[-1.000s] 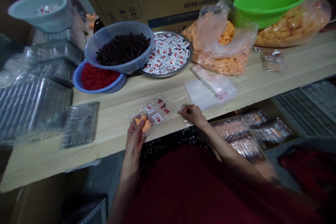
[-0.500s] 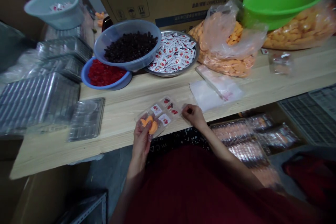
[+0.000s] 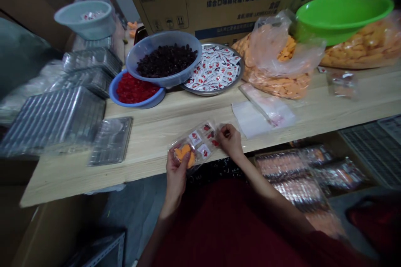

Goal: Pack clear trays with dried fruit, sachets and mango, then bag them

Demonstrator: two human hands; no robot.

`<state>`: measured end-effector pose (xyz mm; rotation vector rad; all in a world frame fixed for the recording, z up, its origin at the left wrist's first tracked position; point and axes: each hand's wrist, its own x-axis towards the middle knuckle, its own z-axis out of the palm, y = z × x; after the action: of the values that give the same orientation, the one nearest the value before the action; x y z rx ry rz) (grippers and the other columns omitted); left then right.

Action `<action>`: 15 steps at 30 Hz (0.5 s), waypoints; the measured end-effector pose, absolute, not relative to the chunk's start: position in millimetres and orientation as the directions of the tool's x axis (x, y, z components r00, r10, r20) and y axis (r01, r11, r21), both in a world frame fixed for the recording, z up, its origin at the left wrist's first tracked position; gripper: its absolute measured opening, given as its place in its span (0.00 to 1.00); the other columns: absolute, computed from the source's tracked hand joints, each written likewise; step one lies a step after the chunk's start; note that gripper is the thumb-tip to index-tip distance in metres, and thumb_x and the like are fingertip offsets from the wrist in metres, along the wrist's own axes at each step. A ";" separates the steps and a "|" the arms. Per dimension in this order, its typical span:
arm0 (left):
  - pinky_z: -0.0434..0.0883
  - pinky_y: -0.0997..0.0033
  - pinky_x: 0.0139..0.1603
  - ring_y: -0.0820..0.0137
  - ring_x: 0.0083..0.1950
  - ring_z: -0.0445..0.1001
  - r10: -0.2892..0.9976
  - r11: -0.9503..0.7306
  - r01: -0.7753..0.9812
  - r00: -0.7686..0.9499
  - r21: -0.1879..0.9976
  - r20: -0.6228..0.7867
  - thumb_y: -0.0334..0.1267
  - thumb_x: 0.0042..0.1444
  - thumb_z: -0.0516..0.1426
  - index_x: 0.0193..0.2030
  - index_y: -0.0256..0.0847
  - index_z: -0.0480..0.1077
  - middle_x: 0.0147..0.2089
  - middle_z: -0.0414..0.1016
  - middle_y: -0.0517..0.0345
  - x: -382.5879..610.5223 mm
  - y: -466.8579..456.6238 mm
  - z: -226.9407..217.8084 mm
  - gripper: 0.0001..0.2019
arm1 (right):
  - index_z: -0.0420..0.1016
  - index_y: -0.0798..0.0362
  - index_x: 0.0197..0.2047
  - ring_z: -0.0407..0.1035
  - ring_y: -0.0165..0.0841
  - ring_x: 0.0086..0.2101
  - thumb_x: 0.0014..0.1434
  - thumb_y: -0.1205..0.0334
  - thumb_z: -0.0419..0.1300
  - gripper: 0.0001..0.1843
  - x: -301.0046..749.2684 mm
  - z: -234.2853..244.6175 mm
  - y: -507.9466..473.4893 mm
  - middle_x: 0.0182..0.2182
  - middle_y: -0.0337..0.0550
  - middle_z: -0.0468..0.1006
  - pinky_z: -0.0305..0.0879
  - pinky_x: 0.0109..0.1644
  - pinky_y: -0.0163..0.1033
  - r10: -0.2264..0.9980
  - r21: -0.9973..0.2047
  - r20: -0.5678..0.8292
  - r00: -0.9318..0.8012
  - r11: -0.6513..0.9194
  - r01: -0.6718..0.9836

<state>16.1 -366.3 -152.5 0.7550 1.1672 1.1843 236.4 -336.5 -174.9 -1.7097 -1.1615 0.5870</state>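
A small clear plastic tray [image 3: 196, 144] lies at the front edge of the wooden table [image 3: 150, 129]. It holds orange pieces, red-and-white sachets and red bits in separate compartments. My left hand [image 3: 177, 173] grips its near-left end, thumb on the orange pieces. My right hand [image 3: 229, 138] pinches its right end, fingers closed on the plastic.
Behind stand a bowl of dark dried fruit [image 3: 166, 59], a blue bowl of red pieces [image 3: 134, 91], a metal dish of sachets [image 3: 216, 73], bags of orange snacks [image 3: 278, 71], a green basin [image 3: 341, 14] and flat plastic bags [image 3: 263, 110]. Stacks of empty clear trays [image 3: 56, 117] sit at left.
The view has shifted, so everything sits further right and lower. My right hand has closed in onto the tray's right end; my left hand keeps its hold.
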 end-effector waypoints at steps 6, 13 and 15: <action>0.77 0.71 0.46 0.68 0.45 0.80 0.957 0.275 -0.273 -0.012 0.922 -0.289 0.42 0.54 0.68 0.60 0.48 0.65 0.50 0.79 0.55 10.8 -366.5 -148.4 0.28 | 0.66 0.50 0.32 0.62 0.30 0.27 0.57 0.63 0.56 0.02 227.8 -178.0 -335.6 0.26 0.35 0.67 0.59 0.32 0.35 0.862 -0.890 0.198 0.466 -0.041 0.453; 0.77 0.70 0.45 0.67 0.45 0.80 0.959 0.278 -0.234 0.009 0.932 -0.284 0.44 0.54 0.68 0.59 0.48 0.65 0.50 0.79 0.55 9.5 -361.5 -147.2 0.28 | 0.64 0.49 0.32 0.62 0.30 0.27 0.59 0.64 0.57 0.04 221.5 -176.1 -335.7 0.27 0.35 0.67 0.60 0.33 0.36 0.875 -0.894 0.225 0.428 0.010 0.448; 0.76 0.70 0.45 0.68 0.44 0.80 0.957 0.285 -0.234 0.008 0.930 -0.291 0.44 0.53 0.69 0.58 0.47 0.65 0.49 0.79 0.56 9.0 -359.0 -148.2 0.28 | 0.64 0.49 0.32 0.62 0.30 0.28 0.59 0.64 0.57 0.05 220.7 -176.7 -334.4 0.28 0.35 0.67 0.60 0.33 0.36 0.879 -0.889 0.240 0.412 0.029 0.458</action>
<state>9.0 -359.0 -148.2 0.8121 1.1805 1.1120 220.7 -334.4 -176.7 -1.6020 -1.2072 0.4944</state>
